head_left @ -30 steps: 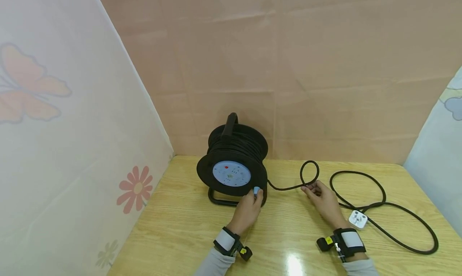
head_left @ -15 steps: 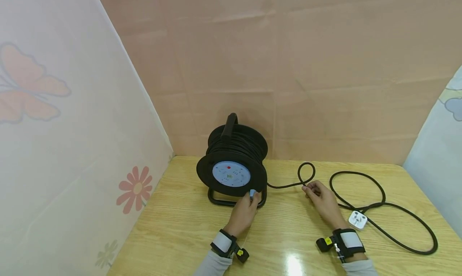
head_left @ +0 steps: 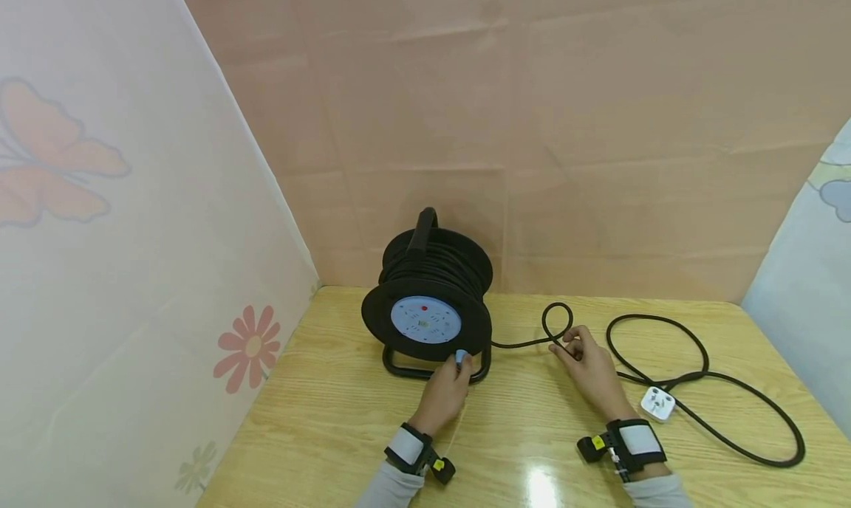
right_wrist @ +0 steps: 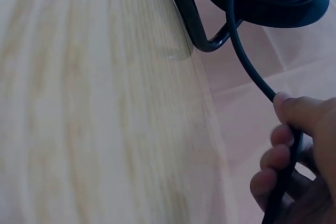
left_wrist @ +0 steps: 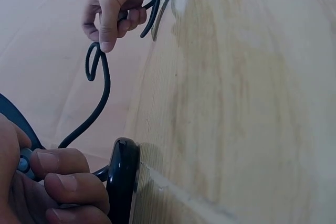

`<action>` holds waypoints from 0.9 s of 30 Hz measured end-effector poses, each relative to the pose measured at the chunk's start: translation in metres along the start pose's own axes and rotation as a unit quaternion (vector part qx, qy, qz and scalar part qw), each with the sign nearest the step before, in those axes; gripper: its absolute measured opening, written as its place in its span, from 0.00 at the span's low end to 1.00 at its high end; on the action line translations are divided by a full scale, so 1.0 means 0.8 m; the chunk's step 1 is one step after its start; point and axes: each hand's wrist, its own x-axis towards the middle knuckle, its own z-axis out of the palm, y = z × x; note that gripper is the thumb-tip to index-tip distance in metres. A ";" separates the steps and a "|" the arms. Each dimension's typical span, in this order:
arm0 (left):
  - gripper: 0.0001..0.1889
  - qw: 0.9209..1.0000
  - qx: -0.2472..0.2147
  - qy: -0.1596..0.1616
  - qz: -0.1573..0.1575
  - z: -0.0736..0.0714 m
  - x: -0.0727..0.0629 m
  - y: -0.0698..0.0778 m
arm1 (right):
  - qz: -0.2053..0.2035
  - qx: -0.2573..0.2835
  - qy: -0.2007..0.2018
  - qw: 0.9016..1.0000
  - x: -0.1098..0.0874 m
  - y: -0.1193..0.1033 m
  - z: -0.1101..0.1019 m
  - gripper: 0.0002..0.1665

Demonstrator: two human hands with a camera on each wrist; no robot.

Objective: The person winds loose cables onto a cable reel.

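Note:
A black cable reel (head_left: 376,317) with a pale blue socket face (head_left: 425,320) stands on the table, left of centre in the head view. My left hand (head_left: 441,399) holds the blue crank knob (head_left: 460,356) at the lower right of its front disc. From the reel's right side runs a black cable (head_left: 517,345), which makes a small loop before my right hand (head_left: 594,375). Thumb and fingers of that hand pinch the cable close beside the loop. In the right wrist view the cable (right_wrist: 246,62) passes from the wound drum down through the curled fingers.
More cable lies in wide loops on the right of the table (head_left: 319,434), with a white plug (head_left: 658,404) beside the right wrist. The reel's tubular stand (head_left: 407,373) rests on the wood. A brown backdrop (head_left: 598,161) hangs behind.
The reel has turned slightly clockwise: the left hand and knob moved left and a little down, the red dot right. The small cable loop shrank and slid left; the right hand shifted slightly left.

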 end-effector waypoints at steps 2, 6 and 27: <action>0.28 1.000 -0.011 -0.001 0.006 -0.005 -0.005 0.008 | -0.016 -0.003 0.004 1.000 0.000 0.000 0.001 0.22; 0.28 1.000 -0.014 0.004 0.025 -0.007 -0.009 0.010 | -0.041 -0.009 0.023 0.999 0.001 0.000 0.002 0.29; 0.29 1.000 -0.015 0.006 0.003 0.006 0.005 -0.024 | -0.107 -0.074 0.108 0.986 0.000 -0.001 0.003 0.04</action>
